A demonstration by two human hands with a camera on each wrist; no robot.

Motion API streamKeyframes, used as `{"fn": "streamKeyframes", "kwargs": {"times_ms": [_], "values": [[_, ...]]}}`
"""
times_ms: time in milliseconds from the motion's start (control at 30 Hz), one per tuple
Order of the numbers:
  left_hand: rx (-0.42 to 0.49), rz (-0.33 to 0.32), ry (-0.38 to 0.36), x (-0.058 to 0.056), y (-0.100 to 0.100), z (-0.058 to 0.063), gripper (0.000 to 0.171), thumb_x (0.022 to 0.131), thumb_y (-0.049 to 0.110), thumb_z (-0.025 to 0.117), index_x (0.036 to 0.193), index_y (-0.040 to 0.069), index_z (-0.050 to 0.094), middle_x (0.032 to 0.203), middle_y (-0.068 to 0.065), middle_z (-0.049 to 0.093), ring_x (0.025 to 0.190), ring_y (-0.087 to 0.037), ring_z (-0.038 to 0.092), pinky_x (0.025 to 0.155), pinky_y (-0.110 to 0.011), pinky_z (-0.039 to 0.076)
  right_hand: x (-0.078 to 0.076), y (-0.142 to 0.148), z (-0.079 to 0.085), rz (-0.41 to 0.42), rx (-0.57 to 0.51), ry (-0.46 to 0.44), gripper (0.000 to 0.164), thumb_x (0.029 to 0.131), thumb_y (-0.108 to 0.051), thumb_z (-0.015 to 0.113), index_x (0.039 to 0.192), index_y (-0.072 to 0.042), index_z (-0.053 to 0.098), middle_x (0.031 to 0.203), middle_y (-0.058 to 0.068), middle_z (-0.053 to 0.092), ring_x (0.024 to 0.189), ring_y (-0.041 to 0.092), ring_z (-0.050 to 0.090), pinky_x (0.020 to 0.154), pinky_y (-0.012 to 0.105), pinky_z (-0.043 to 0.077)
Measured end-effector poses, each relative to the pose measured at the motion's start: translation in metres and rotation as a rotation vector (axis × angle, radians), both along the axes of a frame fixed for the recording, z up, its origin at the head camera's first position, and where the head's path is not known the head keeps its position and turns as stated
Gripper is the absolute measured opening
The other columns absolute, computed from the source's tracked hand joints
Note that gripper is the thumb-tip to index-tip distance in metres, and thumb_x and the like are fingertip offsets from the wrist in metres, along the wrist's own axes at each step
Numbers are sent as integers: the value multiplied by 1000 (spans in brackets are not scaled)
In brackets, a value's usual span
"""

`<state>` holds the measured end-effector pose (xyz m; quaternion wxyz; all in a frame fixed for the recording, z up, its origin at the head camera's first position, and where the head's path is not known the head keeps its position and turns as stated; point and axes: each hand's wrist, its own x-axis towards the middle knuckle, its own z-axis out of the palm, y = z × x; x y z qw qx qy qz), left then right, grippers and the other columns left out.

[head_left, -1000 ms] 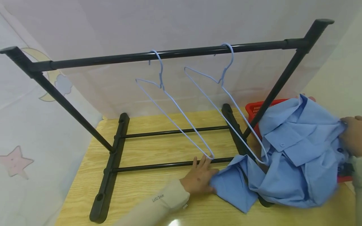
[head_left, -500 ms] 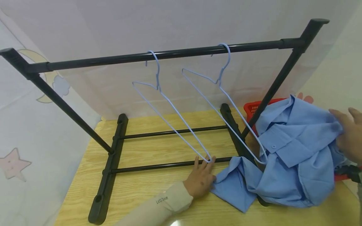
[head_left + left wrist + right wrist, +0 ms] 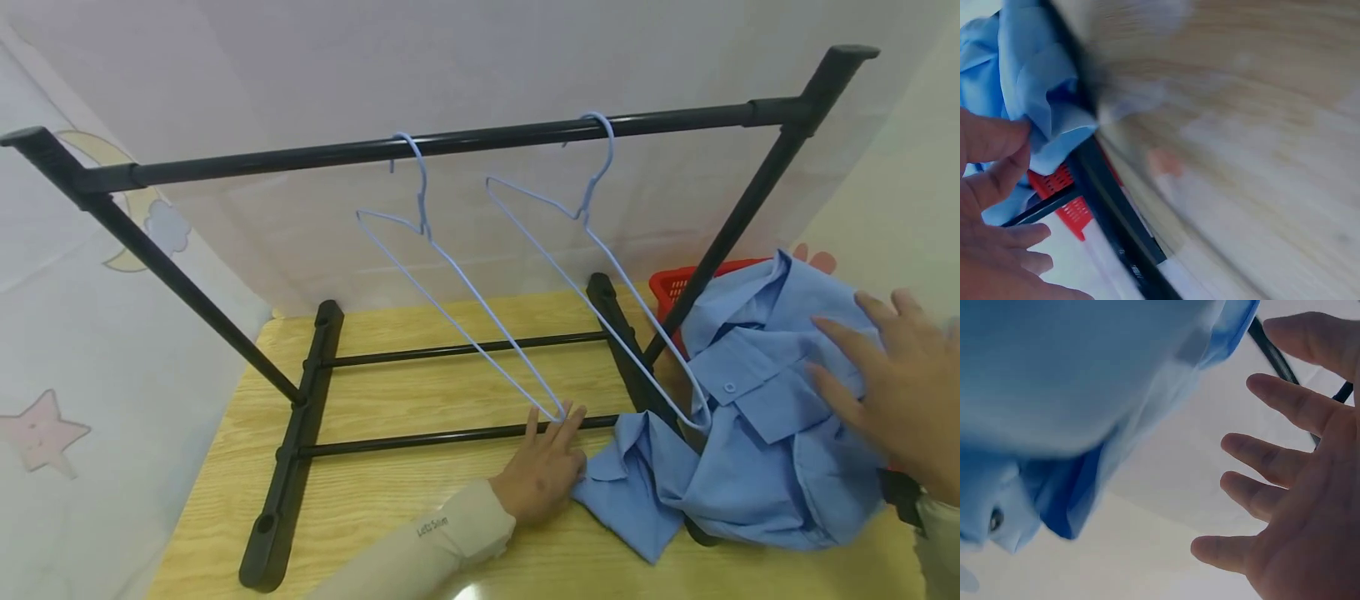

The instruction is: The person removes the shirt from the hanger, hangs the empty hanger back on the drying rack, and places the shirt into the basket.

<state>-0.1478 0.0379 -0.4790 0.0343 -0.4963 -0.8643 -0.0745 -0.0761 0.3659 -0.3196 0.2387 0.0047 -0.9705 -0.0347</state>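
A light blue button shirt [image 3: 772,475] lies bunched at the right side of the black rack. My left hand [image 3: 540,483] pinches a corner of it between thumb and index finger, as the left wrist view shows. The other left fingers reach out straight, close by the lower corner of the left hanger [image 3: 423,218]. Over the shirt's right part my right hand [image 3: 900,392] is spread, palm down, holding nothing. In the right wrist view its fingers are apart from the cloth. A second blue wire hanger [image 3: 587,213] hangs to the right, its lower corner overlapping the shirt.
Both hangers hook over the rack's top bar [image 3: 495,139]. The rack's feet [image 3: 264,533] stand on a wooden table [image 3: 420,392]. Behind the shirt is a red basket [image 3: 666,288], mostly covered. A pale curtain [image 3: 337,67] rises behind.
My right hand has let go of the shirt's right edge, opened and moved left over the cloth. The left hand stays near the left hanger's corner, with the shirt corner shifted slightly right.
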Motion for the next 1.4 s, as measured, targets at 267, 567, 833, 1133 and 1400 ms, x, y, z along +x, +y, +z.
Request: {"fn": "streamKeyframes", "kwargs": {"times_ms": [267, 567, 833, 1133, 1400], "values": [[371, -68, -85, -2, 8, 20, 11, 100, 20, 62, 96, 14, 69, 153, -27, 34, 144, -46, 26, 105, -68, 31, 6, -36, -25, 153, -3, -102, 95, 88, -81, 36, 117, 5, 64, 143, 34, 38, 145, 51, 15, 108, 75, 3], [550, -57, -222, 1, 18, 39, 12, 102, 18, 58, 101, 10, 67, 157, -26, 27, 150, -38, 14, 112, -64, 22, 17, -86, -77, 223, -10, -228, 110, 65, -89, 59, 119, 7, 68, 147, 36, 38, 149, 45, 10, 113, 69, -3], [560, -25, -209, 2, 20, 47, 12, 101, 20, 60, 102, 12, 69, 157, -25, 28, 149, -38, 16, 113, -63, 21, 27, -112, -117, 160, -22, -222, 111, 60, -91, 58, 101, 11, 69, 141, 41, 42, 140, 51, 30, 111, 72, 4], [563, -57, -225, 2, 21, 47, 14, 102, 20, 59, 100, 11, 69, 158, -24, 25, 150, -37, 12, 112, -66, 21, 24, -114, -125, 95, -8, -155, 36, 63, -15, 86, 82, 7, 66, 142, 43, 37, 143, 55, 14, 105, 79, 0], [581, -96, -279, 0, 17, 46, 10, 100, 18, 63, 101, 11, 70, 160, -24, 20, 150, -38, 11, 113, -63, 20, 23, -99, -109, 74, -85, -75, 29, 57, 10, 77, 84, 9, 66, 145, 39, 35, 149, 46, 1, 105, 77, -7]]}}
